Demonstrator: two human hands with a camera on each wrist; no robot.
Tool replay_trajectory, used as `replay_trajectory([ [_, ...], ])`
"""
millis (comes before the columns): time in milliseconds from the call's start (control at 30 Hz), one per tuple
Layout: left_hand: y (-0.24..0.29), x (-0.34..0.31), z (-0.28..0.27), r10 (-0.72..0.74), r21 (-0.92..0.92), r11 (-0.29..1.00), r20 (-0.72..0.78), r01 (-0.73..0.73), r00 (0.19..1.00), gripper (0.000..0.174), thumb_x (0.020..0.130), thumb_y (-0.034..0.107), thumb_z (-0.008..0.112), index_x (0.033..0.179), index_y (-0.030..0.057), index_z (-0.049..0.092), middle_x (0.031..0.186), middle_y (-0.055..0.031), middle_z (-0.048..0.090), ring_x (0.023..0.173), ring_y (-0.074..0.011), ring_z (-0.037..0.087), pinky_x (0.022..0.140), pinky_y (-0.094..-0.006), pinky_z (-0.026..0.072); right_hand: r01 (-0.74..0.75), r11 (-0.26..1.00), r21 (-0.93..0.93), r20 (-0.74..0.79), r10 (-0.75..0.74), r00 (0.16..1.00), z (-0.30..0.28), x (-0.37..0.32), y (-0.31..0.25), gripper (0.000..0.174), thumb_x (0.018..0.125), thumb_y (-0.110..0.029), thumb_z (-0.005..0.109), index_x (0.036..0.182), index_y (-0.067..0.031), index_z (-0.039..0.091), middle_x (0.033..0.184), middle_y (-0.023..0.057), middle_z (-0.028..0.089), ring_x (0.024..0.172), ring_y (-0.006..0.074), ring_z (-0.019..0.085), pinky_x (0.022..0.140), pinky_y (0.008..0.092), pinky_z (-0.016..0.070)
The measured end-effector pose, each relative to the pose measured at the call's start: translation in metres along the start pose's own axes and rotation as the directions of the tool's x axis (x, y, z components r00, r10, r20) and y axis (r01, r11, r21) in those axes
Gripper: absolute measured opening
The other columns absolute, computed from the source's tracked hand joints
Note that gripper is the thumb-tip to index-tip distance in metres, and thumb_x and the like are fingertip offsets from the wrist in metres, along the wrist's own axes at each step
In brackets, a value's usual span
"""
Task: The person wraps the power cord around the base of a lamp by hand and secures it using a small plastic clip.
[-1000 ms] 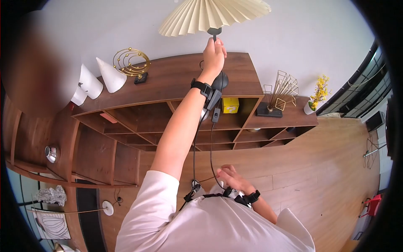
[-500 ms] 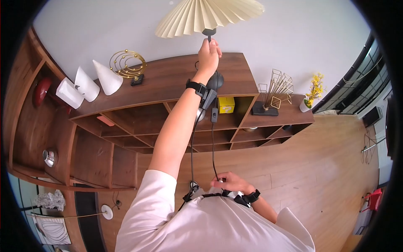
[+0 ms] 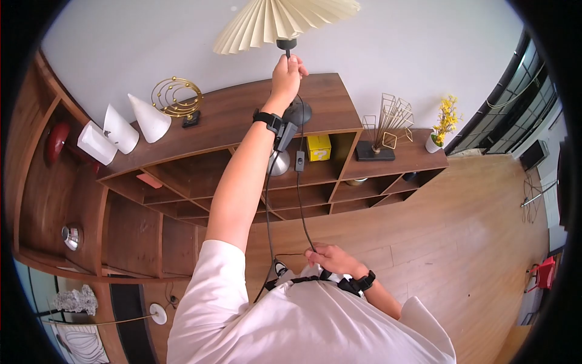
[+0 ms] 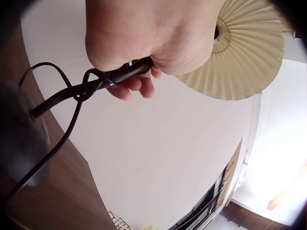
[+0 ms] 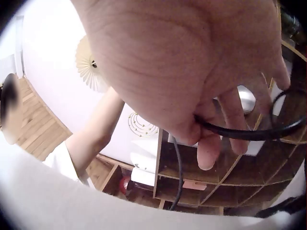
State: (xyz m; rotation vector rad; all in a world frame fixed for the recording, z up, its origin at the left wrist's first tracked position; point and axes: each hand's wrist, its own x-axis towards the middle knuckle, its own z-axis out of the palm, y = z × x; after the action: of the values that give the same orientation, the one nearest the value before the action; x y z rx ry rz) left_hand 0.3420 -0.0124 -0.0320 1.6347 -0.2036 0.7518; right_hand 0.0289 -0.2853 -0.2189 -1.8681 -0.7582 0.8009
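A table lamp with a pleated cream shade (image 3: 285,24) is in my left hand (image 3: 287,79), whose fingers wrap its thin black stem (image 4: 81,88) just below the socket. Its round dark base (image 3: 298,112) overlaps the shelf top near the front edge. The black cord loops around the stem in the left wrist view, then hangs past an inline switch (image 3: 300,161) towards my body. Low in front of my waist, my right hand (image 3: 333,259) pinches this cord (image 5: 254,132) between thumb and fingers.
Along the wooden shelf unit (image 3: 242,91) stand white cones (image 3: 148,118), a gold ring ornament (image 3: 177,97), a wire-frame ornament (image 3: 388,124) and a yellow-flowered pot (image 3: 445,124). A yellow box (image 3: 319,147) sits in a compartment. Another shelf unit (image 3: 130,227) borders the left.
My right hand has come to the cord and its fingers have closed on it. The left hand keeps its hold on the lamp; the lamp and the scene have shifted left in view.
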Motion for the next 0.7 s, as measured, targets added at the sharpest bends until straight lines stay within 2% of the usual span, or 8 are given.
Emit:
replay_trajectory([
  [67,0.003,0.001,-0.006,-0.033,0.029,0.999,0.04,0.032,0.999,0.032,0.109,0.026,0.04,0.106,0.0001,0.059,0.083,-0.0105,0.072,0.077,-0.0186,0.063,0.08,-0.0358,0.0517,-0.016,1.0,0.012,0.012,0.016,1.0,-0.002,-0.002,-0.008,0.043,0.107,-0.04,0.052,0.092,-0.0051,0.072,0.088,0.0118,0.069,0.086,0.0275,0.064,0.084,0.0366,0.0499],
  [133,0.004,0.003,-0.01,-0.017,0.064,0.998,0.064,0.013,0.998,0.034,0.109,0.027,0.04,0.108,-0.0006,0.06,0.085,-0.0103,0.073,0.077,-0.0185,0.063,0.08,-0.0354,0.0517,-0.16,0.987,-0.004,0.052,0.16,0.986,-0.005,-0.005,-0.021,0.043,0.107,-0.04,0.052,0.092,-0.0052,0.073,0.091,0.0121,0.07,0.085,0.0277,0.065,0.084,0.0367,0.0501],
  [200,0.007,0.002,-0.014,-0.005,0.102,0.995,0.084,-0.004,0.996,0.035,0.109,0.027,0.041,0.11,-0.0014,0.061,0.087,-0.0102,0.074,0.078,-0.0184,0.063,0.08,-0.0349,0.0517,-0.142,0.99,-0.003,0.042,0.142,0.989,-0.008,-0.005,-0.029,0.045,0.106,-0.041,0.052,0.094,-0.0038,0.072,0.091,0.0141,0.072,0.085,0.0297,0.066,0.082,0.0374,0.0511],
  [267,0.012,0.0,-0.019,-0.038,0.164,0.986,0.102,0.02,0.994,0.036,0.108,0.03,0.049,0.122,-0.0016,0.06,0.1,-0.0104,0.074,0.092,-0.0172,0.062,0.088,-0.0356,0.0499,-0.123,0.992,-0.004,0.034,0.123,0.992,-0.006,-0.006,-0.032,0.047,0.106,-0.043,0.051,0.095,-0.0023,0.072,0.091,0.0162,0.073,0.085,0.0317,0.068,0.08,0.0381,0.0521],
  [433,0.009,-0.003,-0.029,-0.057,0.313,0.949,0.101,0.023,0.993,0.052,0.102,0.035,0.063,0.136,-0.0039,0.055,0.115,-0.0156,0.072,0.109,-0.0213,0.063,0.097,-0.0384,0.0492,-0.084,0.947,0.309,0.033,0.077,0.996,-0.01,-0.002,-0.043,0.033,0.106,-0.026,0.05,0.12,0.0015,0.062,0.092,0.0111,0.073,0.09,0.022,0.07,0.086,0.0344,0.0538],
  [500,0.01,-0.009,-0.029,0.154,0.305,0.941,-0.014,-0.143,0.988,0.064,0.09,0.035,0.075,0.131,-0.0099,0.056,0.112,-0.0255,0.071,0.112,-0.0326,0.068,0.096,-0.0406,0.0531,-0.082,0.949,0.305,0.037,0.075,0.997,-0.013,-0.001,-0.048,0.031,0.106,-0.022,0.048,0.125,0.0001,0.059,0.093,0.0093,0.073,0.092,0.0187,0.069,0.087,0.0331,0.0533],
  [600,0.025,-0.031,-0.036,0.129,0.333,0.937,-0.051,-0.105,0.99,0.072,0.087,0.034,0.079,0.134,-0.0133,0.052,0.12,-0.0307,0.067,0.116,-0.0388,0.066,0.103,-0.0442,0.0503,-0.086,0.948,0.305,0.037,0.078,0.996,-0.019,-0.001,-0.058,0.029,0.107,-0.016,0.047,0.131,-0.0014,0.055,0.096,0.0075,0.074,0.094,0.015,0.068,0.088,0.0316,0.053],
  [700,0.023,-0.055,-0.046,0.173,0.333,0.934,-0.099,-0.131,0.98,0.067,0.087,0.029,0.08,0.136,-0.0082,0.053,0.123,-0.0261,0.067,0.117,-0.0352,0.064,0.101,-0.0444,0.0502,-0.077,0.944,0.321,0.034,0.069,0.997,-0.022,0.0,-0.063,0.03,0.106,-0.014,0.046,0.132,-0.0005,0.053,0.099,0.0094,0.075,0.096,0.0168,0.069,0.088,0.0323,0.0533],
])
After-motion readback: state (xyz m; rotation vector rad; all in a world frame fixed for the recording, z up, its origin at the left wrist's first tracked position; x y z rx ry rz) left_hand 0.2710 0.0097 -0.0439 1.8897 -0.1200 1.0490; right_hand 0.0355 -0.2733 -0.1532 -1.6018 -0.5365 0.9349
